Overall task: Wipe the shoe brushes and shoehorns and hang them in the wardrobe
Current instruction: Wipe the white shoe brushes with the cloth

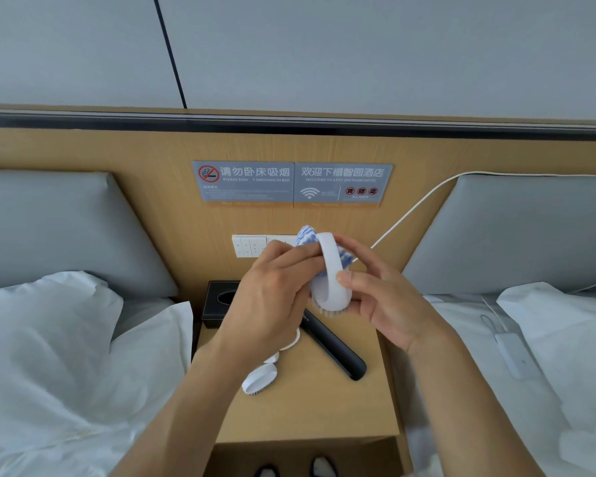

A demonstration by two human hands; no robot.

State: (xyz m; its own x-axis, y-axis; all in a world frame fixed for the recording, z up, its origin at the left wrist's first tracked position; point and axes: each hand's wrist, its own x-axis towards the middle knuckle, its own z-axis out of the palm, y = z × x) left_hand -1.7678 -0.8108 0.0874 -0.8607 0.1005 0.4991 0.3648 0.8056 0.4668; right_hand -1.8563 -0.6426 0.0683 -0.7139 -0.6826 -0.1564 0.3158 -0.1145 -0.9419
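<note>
Between the beds, above the tabletop: both hands work on one brush.
Brush count: 2 seen. One white brush held in the air, one spare white brush lying on the tabletop by the left forearm.
Held brush: smooth white plastic, oval body with an arched loop handle; short dark bristles show at its lower edge.
Spare brush: same oval white shell, dark bristles peeking out underneath, resting at a tilt.
Cloth: 1, blue-and-white striped cloth, soft ribbed weave, bunched behind the held brush's handle.
Shoehorn: 1 long black shoehorn, matte, lying diagonally on the tabletop; part hidden under the hands.
Other white piece: a thin white rounded edge shows under the left wrist; cannot tell what it is.
Left hand: back of hand to camera, grip closed, fingers curled onto the cloth and pressing it to the brush.
Right hand: palm side in, grip closed round the brush body, thumb on the front face, fingers wrapped behind.
Tabletop: light wood-grain nightstand, square.
Also there: 1 black tissue box, 1 white switch panel, 2 grey wall signs, 1 white cable.
</note>
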